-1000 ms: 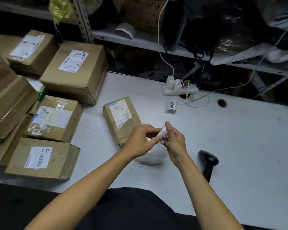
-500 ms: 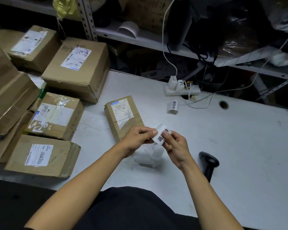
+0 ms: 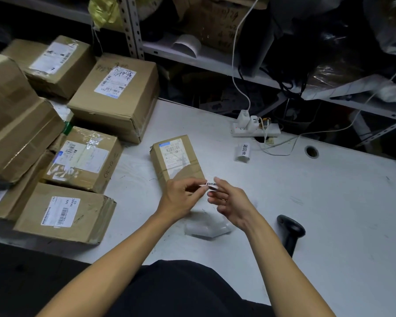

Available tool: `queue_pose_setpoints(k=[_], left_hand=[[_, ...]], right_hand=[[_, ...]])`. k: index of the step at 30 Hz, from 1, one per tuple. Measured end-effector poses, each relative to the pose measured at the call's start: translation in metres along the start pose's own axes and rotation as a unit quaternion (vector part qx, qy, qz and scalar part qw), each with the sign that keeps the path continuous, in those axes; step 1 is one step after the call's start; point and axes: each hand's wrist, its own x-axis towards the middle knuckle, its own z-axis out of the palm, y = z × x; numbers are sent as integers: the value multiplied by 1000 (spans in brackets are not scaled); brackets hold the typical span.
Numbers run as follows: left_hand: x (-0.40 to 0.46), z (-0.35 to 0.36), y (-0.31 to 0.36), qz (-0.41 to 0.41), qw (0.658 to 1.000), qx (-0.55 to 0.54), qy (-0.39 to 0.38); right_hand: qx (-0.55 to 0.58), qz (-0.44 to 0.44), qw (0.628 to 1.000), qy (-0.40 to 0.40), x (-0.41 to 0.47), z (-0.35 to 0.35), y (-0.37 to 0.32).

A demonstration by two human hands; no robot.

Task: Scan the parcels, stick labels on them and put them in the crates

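With the left hand [image 3: 181, 197] pinching the label [image 3: 209, 184] and the right hand [image 3: 232, 203] open beside it, just over the parcel [image 3: 176, 160] on the bench [image 3: 329, 202], press it flat onto bare cardboard, clear of the barcode.

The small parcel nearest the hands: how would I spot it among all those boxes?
Start at the stack of big boxes on the white table's left. Right of them lies one small parcel, alone, just beyond the left hand. It is the smallest and touches no other box.
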Motion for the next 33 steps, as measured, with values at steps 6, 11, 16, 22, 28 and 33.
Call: queue_pose_setpoints(k=[6,11,16,22,28,33], left_hand=[[11,-23,-26,-24,986,165,31],[17,-33,-51,-269,947,175,9],[13,-35,-79,-305,951,29,-38],[12,-35,-79,-298,954,-15,-25],[-1,-33,-39,-259,963,-55,-52],[-21,6,21,-202,969,-99,-101]], right_hand=[[-254,-146,953,74,38,24,-4],[-428,-209,868,143,63,37,0],[-394,-210,877,178,67,37,10],[-395,-258,849,238,64,45,28],[-279,-212,908,229,22,27,50],[-199,-272,897,285,-43,-29,64]])
